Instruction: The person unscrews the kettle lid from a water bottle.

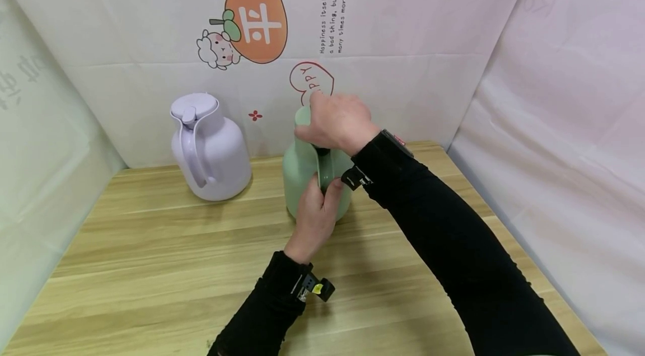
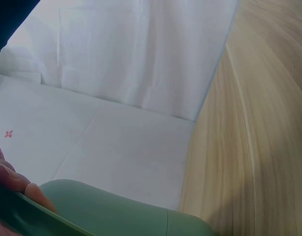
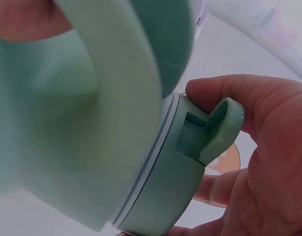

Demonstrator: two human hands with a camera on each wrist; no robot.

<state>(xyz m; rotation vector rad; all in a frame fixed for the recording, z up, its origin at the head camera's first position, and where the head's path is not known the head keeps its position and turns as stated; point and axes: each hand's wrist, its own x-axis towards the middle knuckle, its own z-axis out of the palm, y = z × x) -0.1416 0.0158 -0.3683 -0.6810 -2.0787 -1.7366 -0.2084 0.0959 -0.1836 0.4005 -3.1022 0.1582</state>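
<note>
A light green thermos jug (image 1: 297, 177) stands on the wooden table, near its back edge. My left hand (image 1: 314, 213) grips its handle; in the left wrist view, fingertips (image 2: 15, 179) curl over the handle beside the green body. At the top, my right hand (image 1: 342, 123) holds the jug's round lid (image 3: 166, 191) between thumb and fingers. That lid sits tilted at the mouth in the right wrist view, its small thumb lever (image 3: 227, 128) raised and a pale ring showing along its lower edge. From the head view, the right hand hides most of the lid.
A closed lilac thermos jug (image 1: 221, 149) stands to the left on the wooden table (image 1: 151, 266). Behind rises a white printed cloth (image 1: 403, 26), close to both jugs. More white cloth (image 1: 569, 121) hangs along the right side, and another sheet (image 1: 45, 149) along the left.
</note>
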